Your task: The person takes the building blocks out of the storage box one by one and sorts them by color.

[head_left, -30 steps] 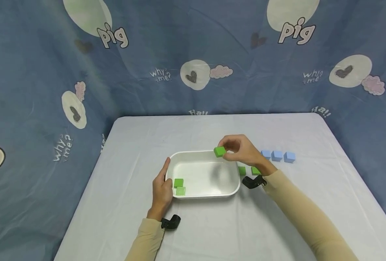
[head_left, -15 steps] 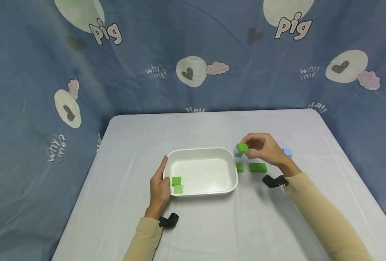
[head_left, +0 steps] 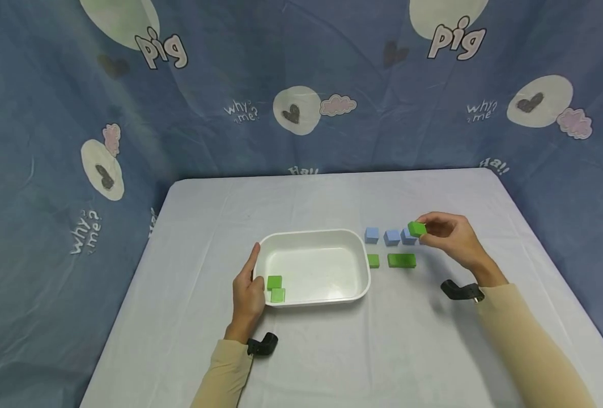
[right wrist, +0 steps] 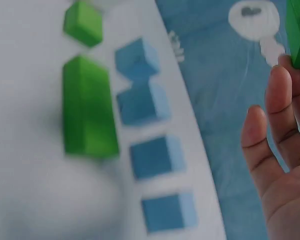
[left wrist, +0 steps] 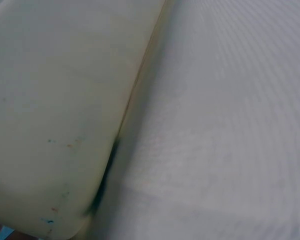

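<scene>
My left hand (head_left: 247, 297) grips the left end of a white tray (head_left: 317, 303), its index finger stretched along the rim. Two green cubes (head_left: 274, 283) sit in the tray's near left corner. In the left wrist view the tray's pale outer surface (left wrist: 50, 100) fills the left side. My right hand (head_left: 451, 235) pinches a green cube (head_left: 416, 229) between thumb and fingers. This cube is held up over a row of blue cubes (head_left: 372, 235), overlapping one in the head view. Only part of the held green cube (right wrist: 297, 37) shows in the right wrist view.
Another green cube (head_left: 373, 261) lies beside the tray's right wall. Close to it is a longer green piece (head_left: 402, 260). Several blue cubes (right wrist: 157, 156) form a line behind them. White cloth covers the table (head_left: 220, 215), and a blue printed curtain (head_left: 230, 147) hangs behind.
My right hand has moved rightward with the green cube, from above the tray's right side to over the blue cubes. My left hand keeps its grip; the view has shifted slightly.
</scene>
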Tool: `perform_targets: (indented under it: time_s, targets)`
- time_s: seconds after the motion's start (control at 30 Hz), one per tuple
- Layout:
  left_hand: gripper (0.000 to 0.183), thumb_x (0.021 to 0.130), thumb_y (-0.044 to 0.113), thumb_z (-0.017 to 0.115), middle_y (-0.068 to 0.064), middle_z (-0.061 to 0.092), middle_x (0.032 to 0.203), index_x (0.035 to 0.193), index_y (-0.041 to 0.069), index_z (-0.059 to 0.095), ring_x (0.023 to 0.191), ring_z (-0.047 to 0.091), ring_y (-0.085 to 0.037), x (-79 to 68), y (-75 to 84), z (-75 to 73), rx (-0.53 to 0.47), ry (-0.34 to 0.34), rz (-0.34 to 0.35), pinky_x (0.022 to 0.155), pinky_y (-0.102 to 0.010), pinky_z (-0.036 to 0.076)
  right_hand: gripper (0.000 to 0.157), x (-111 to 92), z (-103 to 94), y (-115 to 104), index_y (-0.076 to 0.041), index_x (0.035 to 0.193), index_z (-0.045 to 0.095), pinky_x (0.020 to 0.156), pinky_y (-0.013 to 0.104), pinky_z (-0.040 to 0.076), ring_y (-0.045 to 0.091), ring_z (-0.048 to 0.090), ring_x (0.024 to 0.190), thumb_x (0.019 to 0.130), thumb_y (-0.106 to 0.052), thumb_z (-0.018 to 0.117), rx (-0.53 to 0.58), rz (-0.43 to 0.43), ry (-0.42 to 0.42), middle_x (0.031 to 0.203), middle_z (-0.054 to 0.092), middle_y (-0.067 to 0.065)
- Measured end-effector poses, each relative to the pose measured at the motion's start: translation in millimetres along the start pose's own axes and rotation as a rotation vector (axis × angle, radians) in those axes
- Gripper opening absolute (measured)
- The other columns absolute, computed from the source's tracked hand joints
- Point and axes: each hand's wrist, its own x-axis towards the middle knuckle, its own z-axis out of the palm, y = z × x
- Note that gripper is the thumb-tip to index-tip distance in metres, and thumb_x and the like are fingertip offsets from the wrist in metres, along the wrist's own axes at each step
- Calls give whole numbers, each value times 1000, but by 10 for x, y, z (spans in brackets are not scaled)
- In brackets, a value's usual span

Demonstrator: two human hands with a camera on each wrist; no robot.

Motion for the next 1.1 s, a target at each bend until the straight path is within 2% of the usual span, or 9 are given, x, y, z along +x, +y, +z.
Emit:
perform_targets:
  time_s: [0.13,0.33,0.57,0.63,0.73,0.83,0.9,0.97,1.1]
  targets:
    - [81,81,-16,34,-11,34,162,157,9,37,148,29,-14,-2,-31,11,4,3,21,119,-25,24,30,-146,-124,65,14,116,64,80,20,57,12,68,94,87,11,69,-37,53,37,109,69,-1]
    - [80,81,-15,32,-13,32,163,158,8,35,149,27,-13,-17,-14,4,14,-13,22,118,-24,24,29,-322,-202,172,12,118,64,80,17,55,7,67,95,90,5,71,-134,113,54,108,68,-4]
    - [79,82,-17,33,-13,33,163,158,6,36,149,28,-16,-11,-11,15,15,-10,42,119,-24,24,32,-405,-240,278,16,118,63,80,15,55,4,68,94,89,6,72,-123,144,68,108,69,-8]
    - [78,82,-19,32,-13,32,163,157,4,35,150,27,-18,-20,51,17,13,-8,32,119,-26,23,34,-430,-247,315,16,118,63,78,16,56,4,69,92,88,4,74,-122,169,77,107,70,-9]
    - [76,82,-19,32,-14,32,162,156,-2,35,150,28,-23,-41,234,7,18,-11,9,119,-28,23,36,-465,-252,412,14,118,65,74,17,56,5,69,88,86,2,77,-157,198,67,105,72,-1]
    - [75,82,-20,32,-15,31,162,155,-4,34,150,27,-25,-39,254,5,26,-10,-8,120,-29,22,35,-494,-250,520,10,118,68,71,18,56,7,67,85,86,0,78,-233,200,35,104,71,12]
    - [76,83,-19,32,-14,32,162,156,0,35,150,27,-23,-25,138,12,32,-4,0,119,-27,23,34,-508,-238,574,8,118,70,72,18,55,7,66,85,86,0,78,-282,188,22,105,69,20]
    - [78,82,-19,32,-14,32,162,157,4,35,150,27,-21,-11,15,19,30,0,13,119,-26,23,34,-521,-227,608,7,118,70,74,16,55,7,65,86,85,1,78,-303,178,23,106,69,21]
    - [79,82,-18,34,-14,34,162,157,6,37,150,28,-20,-3,-25,16,30,-2,38,118,-24,24,33,-537,-195,650,5,116,72,78,13,52,4,64,90,83,1,79,-350,145,50,109,69,20]
